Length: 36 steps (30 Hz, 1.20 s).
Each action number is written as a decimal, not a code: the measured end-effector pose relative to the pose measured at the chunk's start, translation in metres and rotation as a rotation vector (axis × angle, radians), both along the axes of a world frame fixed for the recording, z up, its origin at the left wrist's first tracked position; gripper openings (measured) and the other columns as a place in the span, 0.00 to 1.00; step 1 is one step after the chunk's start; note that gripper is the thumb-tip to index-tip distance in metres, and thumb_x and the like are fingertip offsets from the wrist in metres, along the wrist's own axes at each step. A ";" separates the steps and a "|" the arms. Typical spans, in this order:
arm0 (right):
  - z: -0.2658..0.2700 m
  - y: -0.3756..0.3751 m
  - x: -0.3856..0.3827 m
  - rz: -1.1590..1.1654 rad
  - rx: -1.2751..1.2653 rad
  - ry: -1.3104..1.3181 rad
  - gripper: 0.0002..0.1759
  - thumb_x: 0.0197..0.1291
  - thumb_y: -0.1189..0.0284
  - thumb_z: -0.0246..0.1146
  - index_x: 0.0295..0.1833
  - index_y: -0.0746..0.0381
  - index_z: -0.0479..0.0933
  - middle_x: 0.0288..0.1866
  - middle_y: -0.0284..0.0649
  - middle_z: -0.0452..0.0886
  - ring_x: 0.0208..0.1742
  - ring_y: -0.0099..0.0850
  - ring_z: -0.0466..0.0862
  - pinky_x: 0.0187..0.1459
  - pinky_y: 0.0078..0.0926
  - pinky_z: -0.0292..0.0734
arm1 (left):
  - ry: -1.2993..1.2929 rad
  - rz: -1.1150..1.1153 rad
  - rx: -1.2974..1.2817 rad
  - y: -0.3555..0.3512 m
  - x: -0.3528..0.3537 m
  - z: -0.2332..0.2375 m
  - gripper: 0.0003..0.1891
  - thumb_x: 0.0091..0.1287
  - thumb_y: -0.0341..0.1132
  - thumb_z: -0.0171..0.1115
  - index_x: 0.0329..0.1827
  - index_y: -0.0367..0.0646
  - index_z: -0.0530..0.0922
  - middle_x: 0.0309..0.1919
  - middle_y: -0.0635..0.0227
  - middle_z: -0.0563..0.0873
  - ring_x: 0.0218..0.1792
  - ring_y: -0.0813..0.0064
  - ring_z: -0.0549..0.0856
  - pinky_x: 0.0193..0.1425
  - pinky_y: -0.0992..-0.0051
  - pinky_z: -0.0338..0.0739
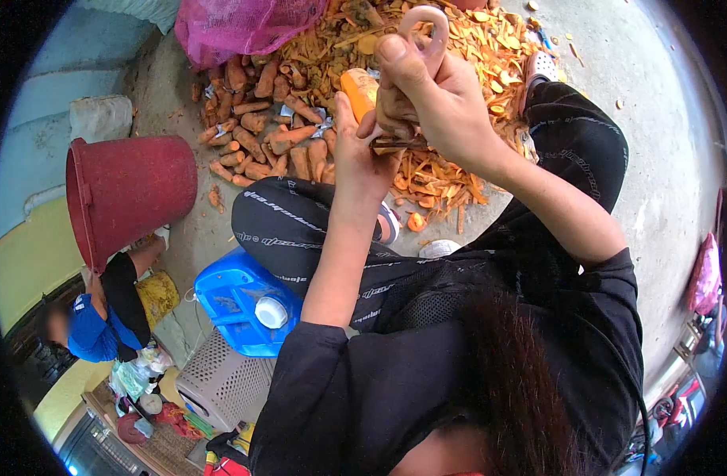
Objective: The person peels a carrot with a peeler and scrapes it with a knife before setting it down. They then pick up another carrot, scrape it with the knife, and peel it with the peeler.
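In front of me, above my knees, my left hand is wrapped round the lower end of an orange carrot, whose upper part shows bare and smooth. My right hand is closed round a tool with a pale looped handle. The tool's dark, thin lower part lies across the fingers of my left hand, close to the carrot. My fingers hide where tool and carrot meet. Beyond my hands, orange peelings cover the ground, and unpeeled carrots are heaped to the left.
A red bucket lies tipped at the left, with a seated person in blue beyond it. A blue jerrycan stands by my left leg, near a grey perforated crate. A pink mesh sack lies behind the carrots.
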State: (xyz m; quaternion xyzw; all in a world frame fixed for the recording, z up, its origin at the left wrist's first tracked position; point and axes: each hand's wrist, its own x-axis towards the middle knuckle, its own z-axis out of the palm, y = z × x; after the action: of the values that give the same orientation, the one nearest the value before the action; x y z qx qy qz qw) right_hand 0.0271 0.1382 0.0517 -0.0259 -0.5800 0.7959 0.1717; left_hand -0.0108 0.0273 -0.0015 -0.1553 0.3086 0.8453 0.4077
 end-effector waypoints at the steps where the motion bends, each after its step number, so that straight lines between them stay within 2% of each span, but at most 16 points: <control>1: -0.003 0.000 -0.002 -0.011 0.016 0.015 0.22 0.71 0.56 0.50 0.31 0.62 0.64 0.18 0.30 0.64 0.17 0.17 0.62 0.18 0.18 0.58 | 0.011 0.014 -0.001 0.001 0.001 -0.002 0.24 0.75 0.55 0.35 0.59 0.47 0.70 0.49 0.67 0.80 0.50 0.71 0.82 0.51 0.69 0.80; 5: -0.014 0.018 -0.008 -0.074 0.183 0.032 0.22 0.71 0.56 0.50 0.32 0.64 0.66 0.18 0.31 0.64 0.16 0.20 0.64 0.22 0.18 0.68 | 0.011 -0.004 -0.010 0.003 0.001 0.007 0.23 0.74 0.54 0.39 0.59 0.48 0.70 0.49 0.68 0.80 0.47 0.73 0.82 0.48 0.72 0.80; 6: -0.013 0.028 -0.016 -0.157 0.101 0.027 0.24 0.71 0.54 0.50 0.31 0.65 0.66 0.17 0.31 0.63 0.16 0.21 0.65 0.24 0.21 0.73 | 0.154 -0.090 0.239 -0.001 -0.005 -0.016 0.21 0.73 0.54 0.41 0.58 0.50 0.71 0.48 0.70 0.80 0.44 0.72 0.82 0.45 0.71 0.80; 7: -0.003 0.035 -0.025 -0.242 0.019 0.028 0.25 0.70 0.53 0.50 0.31 0.65 0.66 0.16 0.31 0.62 0.15 0.23 0.67 0.27 0.24 0.78 | 0.082 -0.009 0.136 0.001 -0.002 -0.010 0.21 0.73 0.53 0.42 0.58 0.52 0.71 0.47 0.69 0.81 0.43 0.71 0.82 0.44 0.70 0.80; 8: 0.015 0.051 -0.024 -0.133 -0.212 -0.108 0.23 0.69 0.51 0.50 0.29 0.57 0.62 0.17 0.28 0.59 0.16 0.20 0.62 0.20 0.21 0.62 | 0.007 0.070 0.032 0.003 0.000 -0.003 0.20 0.74 0.53 0.42 0.58 0.53 0.71 0.46 0.69 0.81 0.42 0.70 0.82 0.43 0.68 0.80; 12: 0.013 0.028 -0.011 0.088 -0.175 -0.093 0.25 0.69 0.52 0.52 0.30 0.63 0.66 0.16 0.30 0.60 0.15 0.22 0.66 0.26 0.26 0.78 | 0.093 -0.003 0.136 0.003 -0.001 -0.002 0.17 0.74 0.50 0.41 0.56 0.53 0.72 0.44 0.68 0.82 0.42 0.70 0.83 0.44 0.67 0.80; 14: 0.007 0.020 -0.008 0.130 -0.172 -0.167 0.23 0.68 0.52 0.53 0.29 0.60 0.65 0.16 0.28 0.58 0.15 0.19 0.62 0.18 0.18 0.62 | 0.042 0.004 0.053 0.003 0.002 0.006 0.16 0.75 0.49 0.41 0.56 0.53 0.71 0.44 0.67 0.82 0.43 0.69 0.83 0.45 0.67 0.81; 16: 0.012 0.012 -0.006 0.080 -0.146 -0.216 0.23 0.68 0.53 0.54 0.28 0.60 0.64 0.16 0.27 0.57 0.15 0.18 0.61 0.18 0.17 0.56 | -0.002 -0.089 0.296 -0.009 -0.002 -0.019 0.16 0.74 0.49 0.42 0.57 0.53 0.69 0.45 0.66 0.82 0.46 0.67 0.83 0.50 0.63 0.80; 19: 0.002 0.015 -0.009 0.161 -0.225 -0.196 0.22 0.68 0.54 0.55 0.29 0.60 0.65 0.17 0.26 0.58 0.15 0.17 0.60 0.18 0.17 0.57 | -0.012 -0.110 0.354 -0.008 -0.002 -0.013 0.18 0.74 0.49 0.42 0.60 0.53 0.68 0.47 0.67 0.81 0.48 0.67 0.82 0.55 0.63 0.78; 24: 0.002 0.013 -0.013 0.022 -0.233 -0.280 0.21 0.67 0.55 0.57 0.30 0.60 0.66 0.17 0.26 0.58 0.16 0.15 0.60 0.18 0.16 0.57 | 0.156 -0.143 0.217 -0.003 0.006 -0.001 0.21 0.75 0.50 0.40 0.65 0.52 0.65 0.54 0.69 0.77 0.54 0.71 0.79 0.58 0.66 0.76; 27: -0.002 0.033 -0.024 0.053 -0.279 -0.207 0.20 0.67 0.54 0.56 0.30 0.57 0.65 0.18 0.26 0.60 0.17 0.17 0.63 0.20 0.17 0.63 | 0.300 0.021 0.033 0.016 0.021 0.008 0.22 0.75 0.50 0.39 0.66 0.51 0.64 0.54 0.69 0.77 0.53 0.72 0.79 0.58 0.68 0.75; 30: 0.011 0.043 -0.027 0.090 -0.376 -0.226 0.19 0.68 0.55 0.54 0.30 0.55 0.63 0.19 0.26 0.61 0.19 0.18 0.65 0.22 0.19 0.68 | 0.323 -0.070 0.026 0.014 0.020 0.018 0.22 0.74 0.51 0.40 0.65 0.49 0.65 0.48 0.68 0.79 0.47 0.72 0.81 0.54 0.66 0.78; 31: 0.015 0.044 -0.027 0.082 -0.389 -0.220 0.19 0.68 0.55 0.54 0.30 0.55 0.63 0.20 0.26 0.61 0.20 0.18 0.65 0.22 0.19 0.67 | 0.326 -0.246 0.264 0.002 0.016 0.007 0.23 0.75 0.52 0.39 0.62 0.46 0.67 0.43 0.65 0.80 0.42 0.71 0.82 0.44 0.64 0.81; 32: 0.016 0.049 -0.035 0.011 -0.426 -0.195 0.19 0.68 0.55 0.54 0.29 0.55 0.63 0.20 0.27 0.62 0.19 0.19 0.65 0.22 0.17 0.67 | 0.285 -0.188 0.121 0.005 0.022 0.005 0.24 0.74 0.54 0.38 0.60 0.45 0.67 0.39 0.62 0.79 0.37 0.70 0.82 0.33 0.65 0.80; 34: -0.008 0.070 -0.050 -0.021 -0.317 -0.128 0.20 0.68 0.54 0.54 0.30 0.59 0.67 0.22 0.27 0.65 0.21 0.18 0.66 0.24 0.16 0.66 | 0.229 -0.193 0.101 0.007 0.022 -0.001 0.26 0.73 0.56 0.39 0.60 0.44 0.67 0.37 0.61 0.78 0.35 0.70 0.80 0.30 0.69 0.78; 36: -0.033 0.086 -0.071 -0.340 0.010 -0.110 0.20 0.69 0.56 0.54 0.33 0.62 0.70 0.23 0.28 0.68 0.22 0.17 0.67 0.25 0.15 0.64 | 0.209 -0.241 0.203 0.008 0.027 0.012 0.26 0.73 0.56 0.39 0.59 0.44 0.68 0.36 0.61 0.78 0.34 0.69 0.79 0.31 0.69 0.78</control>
State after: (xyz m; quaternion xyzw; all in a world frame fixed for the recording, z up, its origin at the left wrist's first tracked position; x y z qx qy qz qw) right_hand -0.0439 0.2240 0.0187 -0.1662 -0.5799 0.7498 0.2718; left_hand 0.0164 0.0349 0.0104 0.0134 0.2789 0.8287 0.4850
